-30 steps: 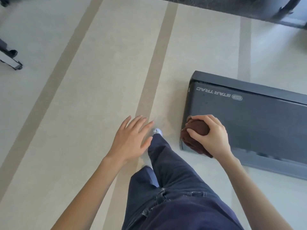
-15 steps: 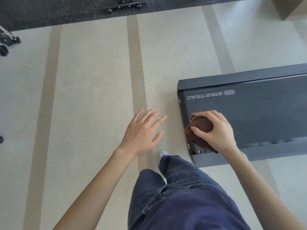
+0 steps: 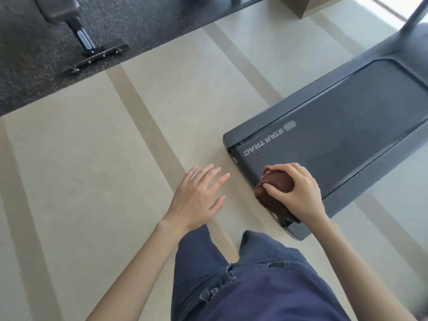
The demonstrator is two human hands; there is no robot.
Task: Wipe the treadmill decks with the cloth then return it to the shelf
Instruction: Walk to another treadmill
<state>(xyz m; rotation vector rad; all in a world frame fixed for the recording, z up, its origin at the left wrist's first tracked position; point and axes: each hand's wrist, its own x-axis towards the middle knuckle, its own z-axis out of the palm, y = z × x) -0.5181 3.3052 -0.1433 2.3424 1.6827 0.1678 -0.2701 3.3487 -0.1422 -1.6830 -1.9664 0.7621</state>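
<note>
A person's right hand (image 3: pixel 298 193) gripped a bunched brown cloth (image 3: pixel 276 179) at the rear edge of a Star Trac treadmill deck (image 3: pixel 347 135), near its closer corner. The wad's long axis lay along that edge, across the belt. The left hand (image 3: pixel 196 198) hovered open, fingers spread, above the beige floor (image 3: pixel 92 181).

"STAR TRAC" is printed on the treadmill deck (image 3: pixel 335 135).

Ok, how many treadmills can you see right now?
1. A Star Trac treadmill lies at right; the right hand grips the brown cloth over its near end. Others may be out of frame.
</note>
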